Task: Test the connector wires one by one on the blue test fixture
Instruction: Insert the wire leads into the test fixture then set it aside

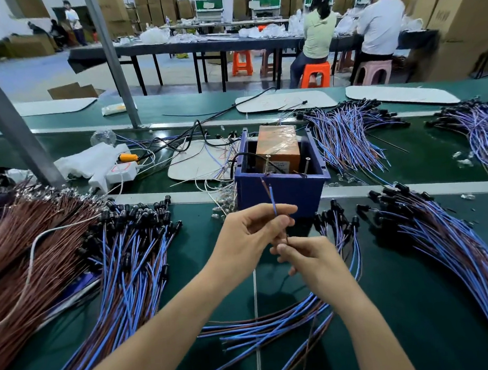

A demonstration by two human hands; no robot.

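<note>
Bench note, one moment.

**In hand:** one wire point(273, 203), a blue strand and a brown strand paired. My left hand point(249, 228) pinches it between thumb and forefinger. My right hand point(305, 257) sits just below and against the left, fingers curled tight on the lower run of the same wire. The strand ends stand above the left hand and reach the near rim of the blue box point(282, 194). I cannot tell whether they touch anything there.

**Blue box:** one, straight beyond the left hand.
- One orange block point(277, 145) under clear film. It carries a label, but the print is too small to read.
- Two upright metal posts point(307, 166) on the near side.

**Wire heaps:** seven in all.
- Left of the left hand, two: a blue-and-brown heap point(126, 269) with black plugs and a brown heap point(21, 248).
- Right of the right hand, two: a small cluster point(341, 229) close by and a big heap point(436, 241) farther out.
- Under the right forearm, one: a loose fan point(264, 327).
- Beyond the box, two: a nearer heap point(347, 137) and a farther heap point(486, 131).

**Other:** one white power strip point(120, 172), far beyond the left hand.

**Edges and room:** a metal rail point(414, 190) crosses beyond both hands. Bare green tabletop point(396, 319) shows between the right forearm and the big heap.
</note>
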